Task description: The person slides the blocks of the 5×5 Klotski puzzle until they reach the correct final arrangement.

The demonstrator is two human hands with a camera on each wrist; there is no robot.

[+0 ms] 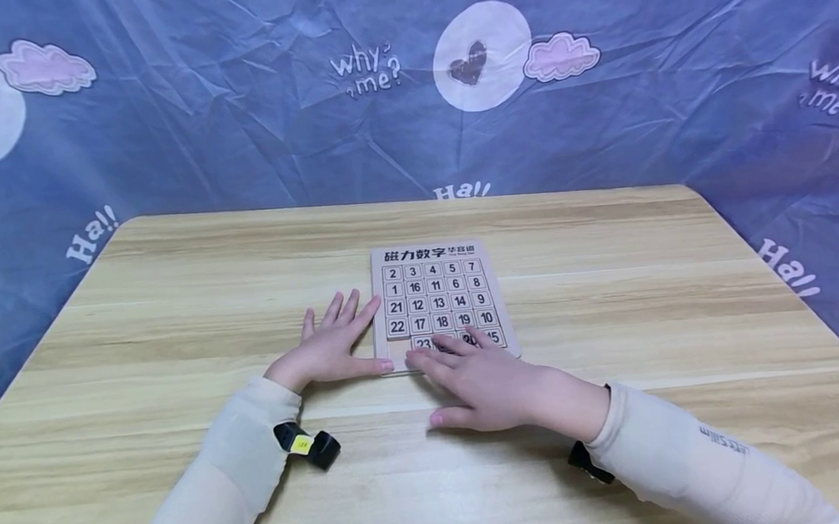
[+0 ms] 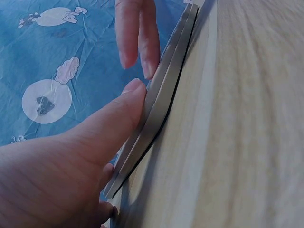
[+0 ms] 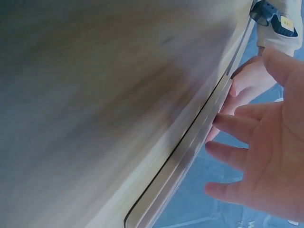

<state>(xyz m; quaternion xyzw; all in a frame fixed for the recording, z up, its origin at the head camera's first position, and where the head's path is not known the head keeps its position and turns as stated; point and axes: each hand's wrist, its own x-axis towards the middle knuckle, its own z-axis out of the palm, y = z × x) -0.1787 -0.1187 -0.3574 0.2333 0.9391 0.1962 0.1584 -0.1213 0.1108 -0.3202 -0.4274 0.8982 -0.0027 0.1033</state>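
Note:
A number sliding puzzle [image 1: 501, 298] lies flat on the table, its numbered tiles in rows and an uncovered slot [image 1: 400, 349] at the lower left. My left hand [image 1: 332, 350] is spread at its left side, with the thumb on the lower left corner and a fingertip against the left edge. Over the bottom row reaches my right hand [image 1: 492, 382], fingers extended and the thumb out in front of the board; it partly covers the tiles there. From the right wrist, the fingers [image 3: 230, 156] look nearly straight, with one fingertip right at the board's rim.
The wood-grain table [image 1: 600, 271] extends around the board on all sides. A blue printed cloth [image 1: 241, 103] hangs behind it. Black wrist cameras [image 1: 323, 449] are strapped over the light sleeves [image 1: 221, 471].

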